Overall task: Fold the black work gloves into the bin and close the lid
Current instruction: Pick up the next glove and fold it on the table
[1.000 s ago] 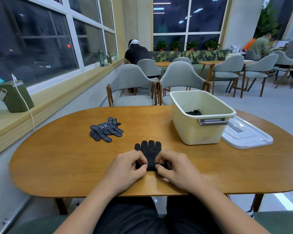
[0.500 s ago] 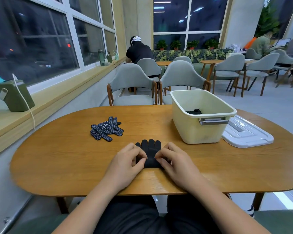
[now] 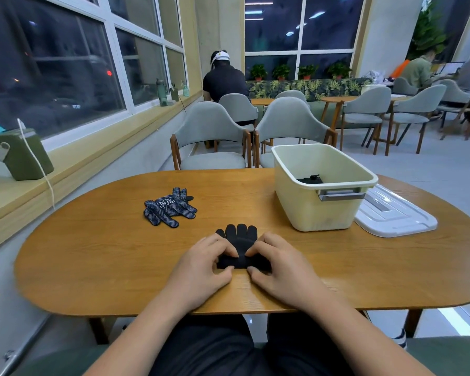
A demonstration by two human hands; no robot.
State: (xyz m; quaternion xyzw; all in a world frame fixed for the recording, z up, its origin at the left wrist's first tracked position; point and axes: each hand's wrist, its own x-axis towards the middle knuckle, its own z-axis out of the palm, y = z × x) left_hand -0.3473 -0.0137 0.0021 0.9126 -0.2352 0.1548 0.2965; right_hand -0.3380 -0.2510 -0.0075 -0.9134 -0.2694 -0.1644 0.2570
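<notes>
While both hands, left hand and right hand, pinch the black glove cuff: folding step; next, roll toward fingertips, then bin.

White printed mark on the dotted gloves, characters too blurred to read, no other text legible

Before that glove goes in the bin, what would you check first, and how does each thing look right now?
1. Grip: ok. Left hand and right hand both pinch the glove at its near end.
2. Fold finished: not ok. Its fingers lie flat, unfolded.
3. Bin open: ok. The lid lies beside it on the table.
4. Room inside: ok. Only one dark item shows.
5. All gloves handled: not ok. Dotted gloves wait on the table.
</notes>
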